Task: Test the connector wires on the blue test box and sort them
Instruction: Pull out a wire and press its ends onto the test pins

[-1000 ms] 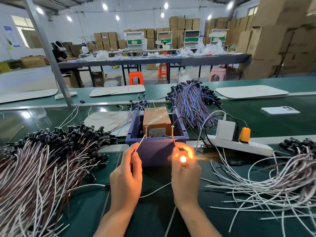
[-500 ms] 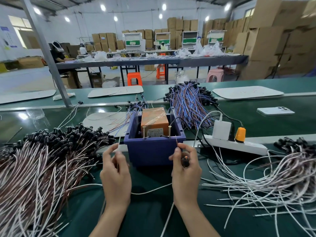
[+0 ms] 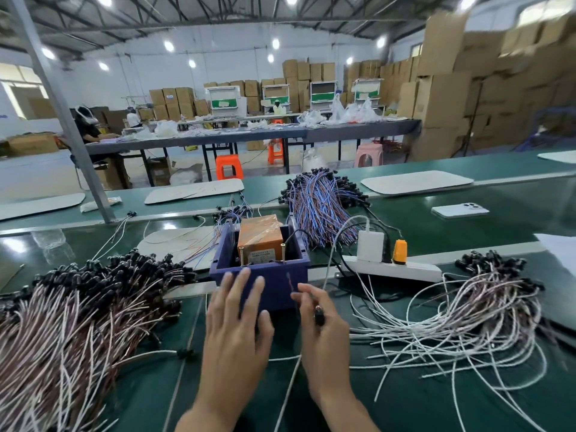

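Since 0.5 s ago: left hand let go of wire end, swung right, now in front of blue test box, fingers straight, spread, empty. Right hand pinches wire at black connector, lead clear of 2 pins. Test likely over, wire probably bound for right pile.

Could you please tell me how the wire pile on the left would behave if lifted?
The wire pile would probably sag and splay, since its thin strands lie in loose curves. Strands would likely snag on one another, as they lie crossed.
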